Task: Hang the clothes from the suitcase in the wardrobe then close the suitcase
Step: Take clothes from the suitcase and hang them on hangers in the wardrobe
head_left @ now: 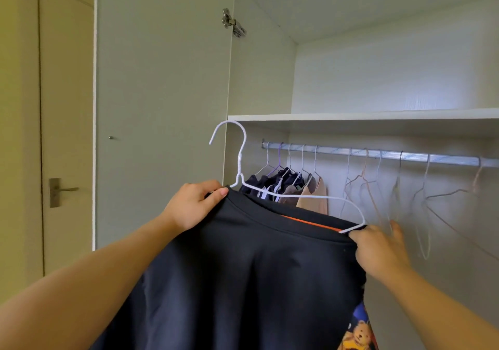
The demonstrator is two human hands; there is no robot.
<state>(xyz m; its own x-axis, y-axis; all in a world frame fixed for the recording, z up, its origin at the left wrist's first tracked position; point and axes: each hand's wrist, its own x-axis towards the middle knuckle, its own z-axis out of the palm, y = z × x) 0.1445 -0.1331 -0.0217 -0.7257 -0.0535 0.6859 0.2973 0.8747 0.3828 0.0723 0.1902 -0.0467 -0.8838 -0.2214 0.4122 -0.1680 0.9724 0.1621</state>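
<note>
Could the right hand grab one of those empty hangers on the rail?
Probably yes: the right hand sits just beside the empty hangers with nothing between, but it is holding the black shirt.

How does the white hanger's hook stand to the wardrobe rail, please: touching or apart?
Apart. The head view shows the hook left of the rail, with bare wardrobe wall between them.

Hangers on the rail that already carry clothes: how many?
5 loaded hangers, bunched at the left end of the rail; overlapping garments may hide another.
</note>
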